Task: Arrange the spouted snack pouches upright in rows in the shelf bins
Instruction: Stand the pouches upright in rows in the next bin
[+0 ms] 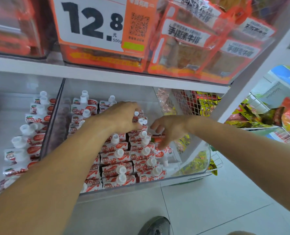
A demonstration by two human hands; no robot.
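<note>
A person's left hand (123, 116) curls over the white caps of spouted pouches (117, 158) at the back of a clear shelf bin (188, 177), apparently steadying them upright. The right hand (169, 129), fingers spread and empty, reaches toward a pouch lying flat by the bin's right wall, likely next to be stood in the row.

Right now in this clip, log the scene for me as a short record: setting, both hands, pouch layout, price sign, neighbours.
setting: shop shelf with clear bins
left hand: left hand resting on the upper pouches in the middle bin, fingers curled over caps
right hand: right hand fingers spread, reaching down at a pouch lying by the bin's right side
pouch layout: spouted pouches mostly upright in rows; more in the left bin
price sign: price sign reads 12.8
neighbours: orange snack packs above
</note>
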